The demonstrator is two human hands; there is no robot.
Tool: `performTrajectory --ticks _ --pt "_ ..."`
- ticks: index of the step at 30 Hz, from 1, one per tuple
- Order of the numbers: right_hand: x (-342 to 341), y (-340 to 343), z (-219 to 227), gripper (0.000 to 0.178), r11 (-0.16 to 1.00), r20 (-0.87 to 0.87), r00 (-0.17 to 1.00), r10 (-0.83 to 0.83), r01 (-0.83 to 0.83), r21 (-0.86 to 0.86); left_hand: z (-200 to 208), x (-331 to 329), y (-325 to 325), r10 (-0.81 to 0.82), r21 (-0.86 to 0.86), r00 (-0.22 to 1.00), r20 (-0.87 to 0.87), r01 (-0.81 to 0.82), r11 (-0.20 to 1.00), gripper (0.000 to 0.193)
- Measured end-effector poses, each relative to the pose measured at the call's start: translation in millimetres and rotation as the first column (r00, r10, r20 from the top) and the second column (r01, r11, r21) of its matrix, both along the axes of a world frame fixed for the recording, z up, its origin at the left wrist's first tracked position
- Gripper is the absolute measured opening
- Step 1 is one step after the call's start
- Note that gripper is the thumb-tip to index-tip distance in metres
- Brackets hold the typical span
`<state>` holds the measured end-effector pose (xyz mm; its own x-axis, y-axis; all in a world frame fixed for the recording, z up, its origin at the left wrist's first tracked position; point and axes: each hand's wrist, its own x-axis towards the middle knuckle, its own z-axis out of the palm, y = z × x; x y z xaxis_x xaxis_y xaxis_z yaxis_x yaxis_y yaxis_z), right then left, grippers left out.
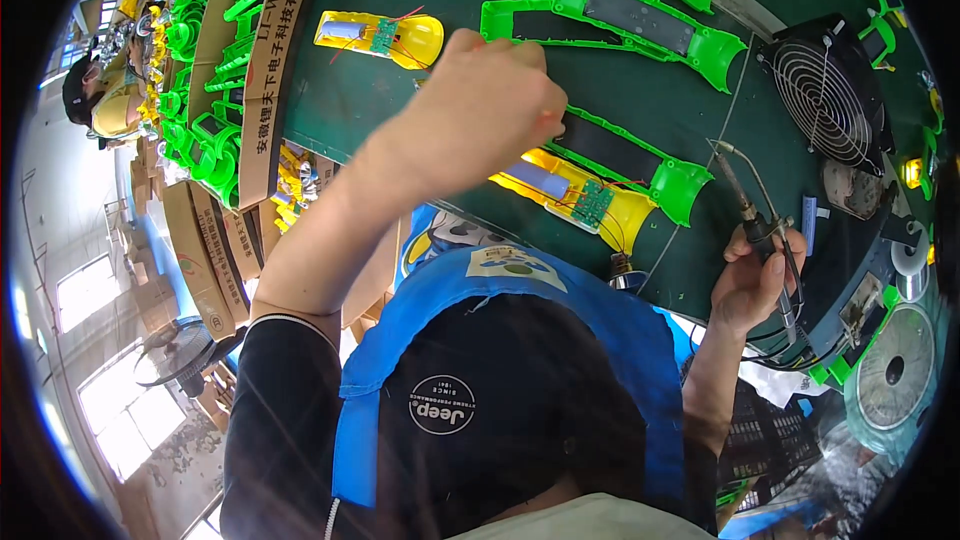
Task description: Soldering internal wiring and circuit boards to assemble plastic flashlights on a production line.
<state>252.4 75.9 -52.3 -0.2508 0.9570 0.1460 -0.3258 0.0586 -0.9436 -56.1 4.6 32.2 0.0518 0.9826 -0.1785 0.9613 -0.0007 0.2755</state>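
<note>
My left hand [490, 105], slightly blurred, is curled closed above the bench; its fingertips are hidden, so what it grips cannot be made out. Below it lies a yellow lamp housing [630, 220] with a battery cell [538, 180], a green circuit board [592, 202] and thin red wires. A green shell [683, 190] with a dark inset runs out from beside the hand. In my right hand [755, 275] is a soldering iron [738, 188], its tip pointing up and left, with a thin curved metal tube alongside.
More green shells [640, 22] lie at the back, and a second yellow housing [418, 42] at the back left. A black fan [825, 90] stands right, near a loose blue cell [808, 225]. Left is a carton [275, 80] of green parts; a person [112, 100] is beyond.
</note>
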Motion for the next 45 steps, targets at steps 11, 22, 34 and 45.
performTrajectory --ticks 11,22,34,45 --pt "-7 0 6 0.029 0.997 -0.119 0.991 -0.061 0.066 0.037 -16 13 15 -0.245 0.28 0.967 -0.065 0.254 0.926 0.029" --pt "4 -3 1 0.022 0.994 -0.16 0.981 -0.107 0.102 -0.039 2 -16 -47 -0.136 0.445 0.957 0.257 0.008 0.896 0.05" --pt "-9 2 7 0.032 0.974 -0.146 0.967 -0.211 0.196 -0.11 -47 -37 228 0.112 0.561 0.988 0.108 -0.154 0.814 0.038" --pt "-1 6 3 0.036 0.991 -0.138 0.984 -0.109 0.097 -0.089 -21 -41 84 -0.169 0.65 0.974 -0.154 0.229 0.725 0.018"
